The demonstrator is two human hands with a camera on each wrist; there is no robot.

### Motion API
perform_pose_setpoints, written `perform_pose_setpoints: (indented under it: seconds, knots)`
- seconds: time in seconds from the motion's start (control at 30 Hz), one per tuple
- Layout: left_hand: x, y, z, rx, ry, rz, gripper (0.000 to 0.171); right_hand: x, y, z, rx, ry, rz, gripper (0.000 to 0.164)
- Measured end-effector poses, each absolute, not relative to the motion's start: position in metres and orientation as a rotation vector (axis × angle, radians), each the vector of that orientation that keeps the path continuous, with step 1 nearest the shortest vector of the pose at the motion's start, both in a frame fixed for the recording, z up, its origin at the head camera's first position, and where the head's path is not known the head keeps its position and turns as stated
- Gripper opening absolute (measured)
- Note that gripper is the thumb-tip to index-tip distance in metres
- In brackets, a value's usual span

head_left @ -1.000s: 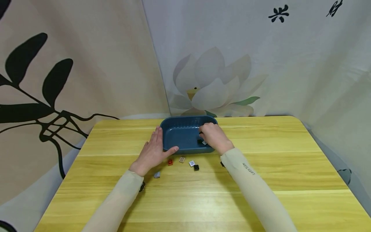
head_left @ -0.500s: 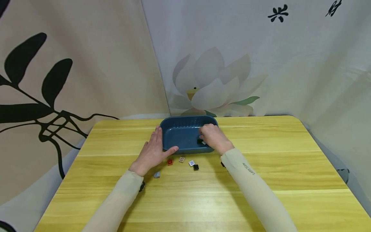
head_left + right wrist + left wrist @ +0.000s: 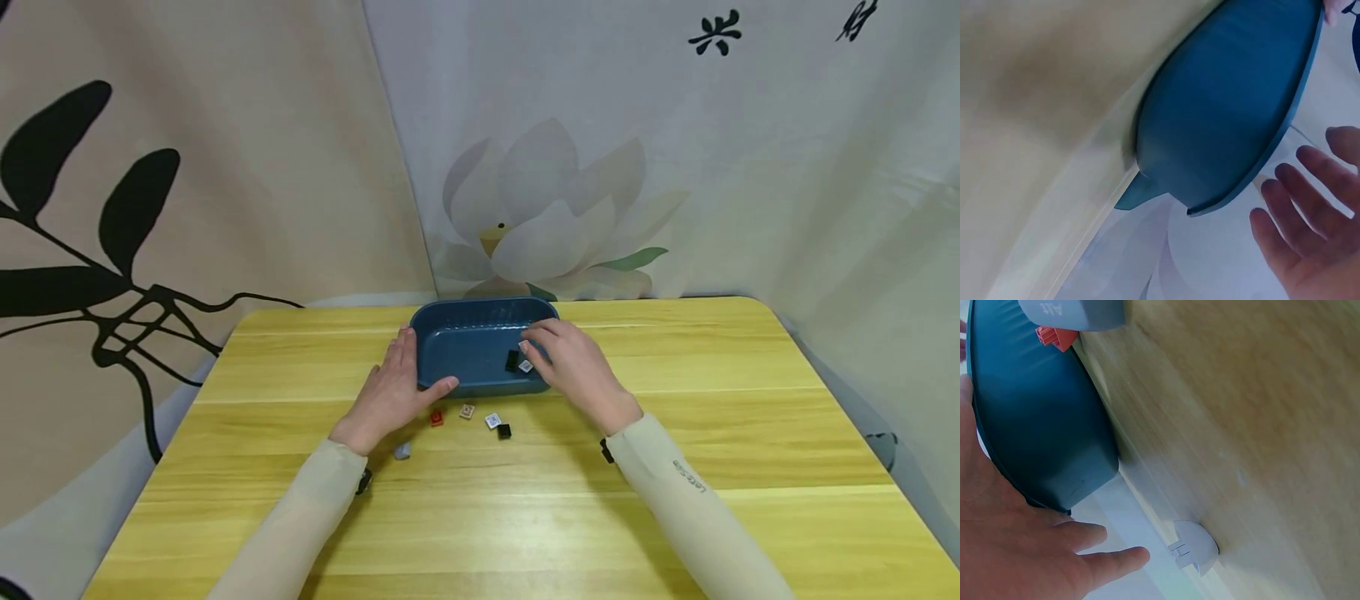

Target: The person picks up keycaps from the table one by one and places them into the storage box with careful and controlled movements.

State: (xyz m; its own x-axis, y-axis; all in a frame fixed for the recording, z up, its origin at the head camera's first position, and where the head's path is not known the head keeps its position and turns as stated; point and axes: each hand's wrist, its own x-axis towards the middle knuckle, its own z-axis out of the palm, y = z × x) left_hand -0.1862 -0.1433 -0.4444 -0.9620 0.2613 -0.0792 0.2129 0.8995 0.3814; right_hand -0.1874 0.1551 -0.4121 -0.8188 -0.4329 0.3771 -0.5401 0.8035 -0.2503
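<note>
A dark blue tray (image 3: 472, 389) sits near the far edge of the table. My left hand (image 3: 386, 400) lies flat along its left end, thumb stretched over the near rim. Above the tray's right end is my right hand (image 3: 581, 371), fingers extended and apart in the right wrist view, where nothing shows in them. Just beside its thumb, a black keycap (image 3: 512, 361) and a white keycap (image 3: 526, 367) lie inside the tray. In front of the tray are a red keycap (image 3: 437, 418), a beige keycap (image 3: 467, 412), another white keycap (image 3: 492, 421) and another black keycap (image 3: 504, 432).
A pale grey keycap (image 3: 402, 451) lies beside my left wrist, nearer to me. The wooden table (image 3: 525, 517) reaches out on both sides of the tray. Behind its far edge hangs a printed curtain (image 3: 300, 167).
My right hand has drawn back to the right and slightly towards me, its curled fingers loosening and uncovering the keycaps in the tray. The left hand stays against the tray.
</note>
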Motion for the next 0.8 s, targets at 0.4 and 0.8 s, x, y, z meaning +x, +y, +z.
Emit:
perform_pose_setpoints:
  seconds: [0.4,0.8]
  knots:
    - [-0.186,-0.144,-0.445,0.368,2.942,0.582,0.124,-0.147,0.155,-0.418,0.929,-2.554,0.506,0.044]
    - [-0.186,-0.144,-0.445,0.368,2.945,0.581,0.124,-0.121,0.147,-0.425,1.156,-2.495,0.409,0.05]
